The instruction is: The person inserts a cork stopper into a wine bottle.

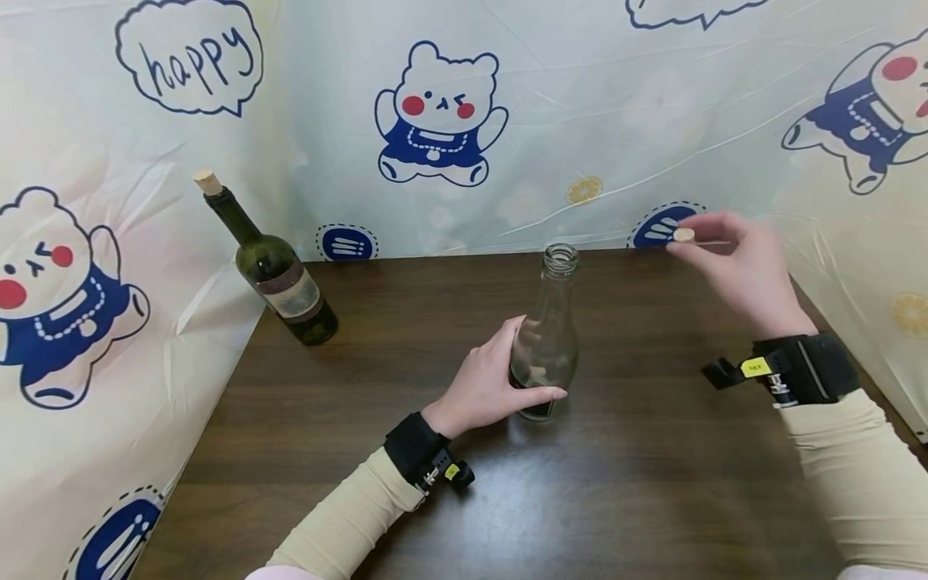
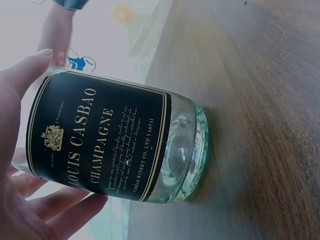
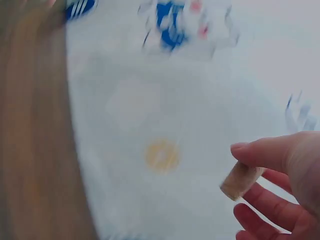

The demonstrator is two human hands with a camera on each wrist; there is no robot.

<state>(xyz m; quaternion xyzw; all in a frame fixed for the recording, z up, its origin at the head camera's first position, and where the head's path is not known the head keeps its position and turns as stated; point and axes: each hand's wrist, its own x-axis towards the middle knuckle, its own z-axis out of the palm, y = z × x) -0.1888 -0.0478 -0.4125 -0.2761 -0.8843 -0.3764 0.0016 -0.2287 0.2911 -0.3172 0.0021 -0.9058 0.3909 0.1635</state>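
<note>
A clear glass bottle [image 1: 553, 338] stands upright on the table, its threaded mouth uncovered. My left hand [image 1: 487, 379] grips it round the lower body, thumb across the near side. In the left wrist view the bottle's black champagne label [image 2: 100, 135] faces the camera between thumb and fingers. Up and to the right of the bottle, my right hand [image 1: 747, 270] pinches a small cork [image 1: 684, 235] between thumb and fingers. The right wrist view shows this cork [image 3: 241, 180] as a short tan cylinder, apart from the bottle.
A dark green wine bottle [image 1: 286, 282] with a cork [image 1: 208, 182] in its neck stands at the table's back left. The brown wooden table [image 1: 348, 387] meets a printed sheet [image 1: 304, 145] behind and at both sides.
</note>
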